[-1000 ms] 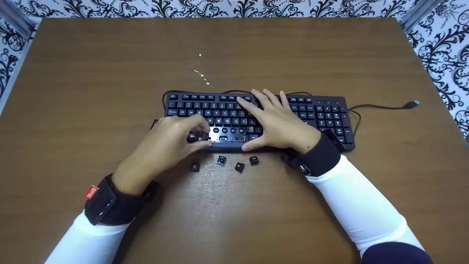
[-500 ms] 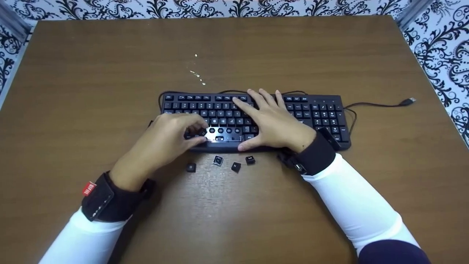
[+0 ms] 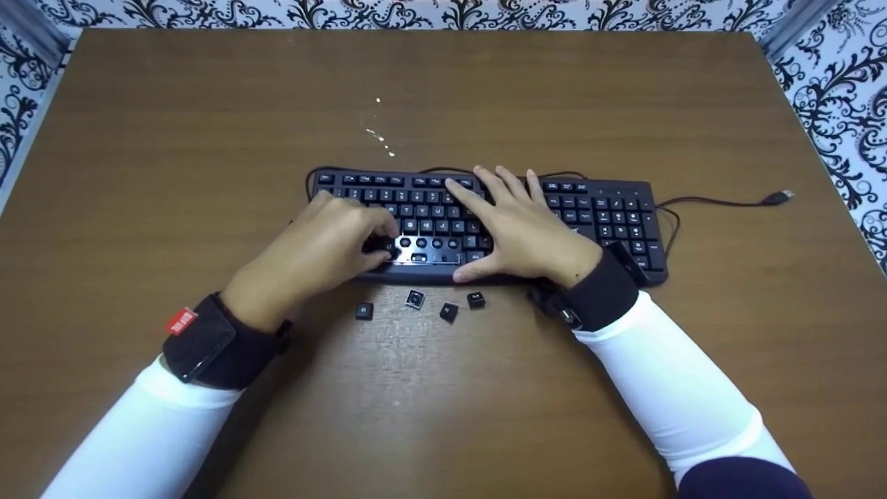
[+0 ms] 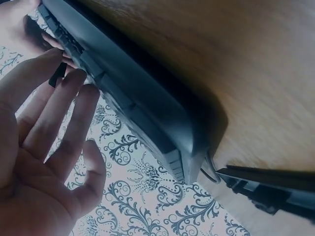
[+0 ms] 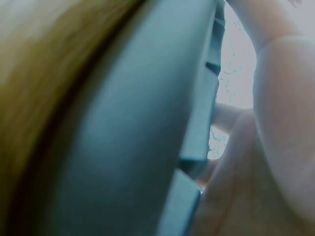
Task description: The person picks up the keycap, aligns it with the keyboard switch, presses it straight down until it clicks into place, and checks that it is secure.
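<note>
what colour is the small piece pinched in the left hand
The small piece is black; it shows best in the left wrist view.

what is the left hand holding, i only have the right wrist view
Observer: The left hand pinches a small black piece at its fingertips, probably a key, though only its edge shows.
Operator: ok, any loose keys on the table
Observer: Yes, four loose keys lie on the table, just in front of the keyboard.
Operator: and can you see a plug anywhere
Observer: Yes, a plug lies on the table to the right of the keyboard, connected to nothing.
</note>
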`<state>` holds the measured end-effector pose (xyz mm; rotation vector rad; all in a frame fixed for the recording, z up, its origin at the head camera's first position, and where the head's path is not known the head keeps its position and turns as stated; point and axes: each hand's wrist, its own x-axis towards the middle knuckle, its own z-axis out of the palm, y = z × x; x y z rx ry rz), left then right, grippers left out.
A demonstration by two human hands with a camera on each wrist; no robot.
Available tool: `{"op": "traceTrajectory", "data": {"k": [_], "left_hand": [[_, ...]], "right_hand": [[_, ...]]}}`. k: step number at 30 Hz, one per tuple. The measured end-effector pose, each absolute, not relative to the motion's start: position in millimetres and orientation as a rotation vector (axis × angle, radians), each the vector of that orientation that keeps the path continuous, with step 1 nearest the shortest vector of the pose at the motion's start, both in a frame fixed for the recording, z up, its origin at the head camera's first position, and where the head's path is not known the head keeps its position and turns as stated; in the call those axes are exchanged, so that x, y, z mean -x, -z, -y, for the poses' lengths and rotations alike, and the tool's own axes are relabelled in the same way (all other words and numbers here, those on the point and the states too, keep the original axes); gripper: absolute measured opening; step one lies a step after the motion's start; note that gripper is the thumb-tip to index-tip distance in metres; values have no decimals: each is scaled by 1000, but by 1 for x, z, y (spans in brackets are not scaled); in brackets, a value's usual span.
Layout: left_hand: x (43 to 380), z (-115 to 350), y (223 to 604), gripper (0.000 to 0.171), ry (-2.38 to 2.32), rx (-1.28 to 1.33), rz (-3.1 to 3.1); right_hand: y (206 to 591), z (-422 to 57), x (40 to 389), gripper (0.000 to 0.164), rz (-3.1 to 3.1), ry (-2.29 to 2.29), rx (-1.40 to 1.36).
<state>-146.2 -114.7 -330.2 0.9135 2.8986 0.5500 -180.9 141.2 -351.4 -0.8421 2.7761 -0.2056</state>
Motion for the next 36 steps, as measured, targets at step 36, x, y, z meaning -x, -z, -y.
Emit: {"op": "traceTrajectory", "data": {"k": [36], "left_hand": [[158, 135, 330, 28, -486, -891, -2986]], "right_hand": [[354, -142, 181, 113, -2795, 194, 852]]}}
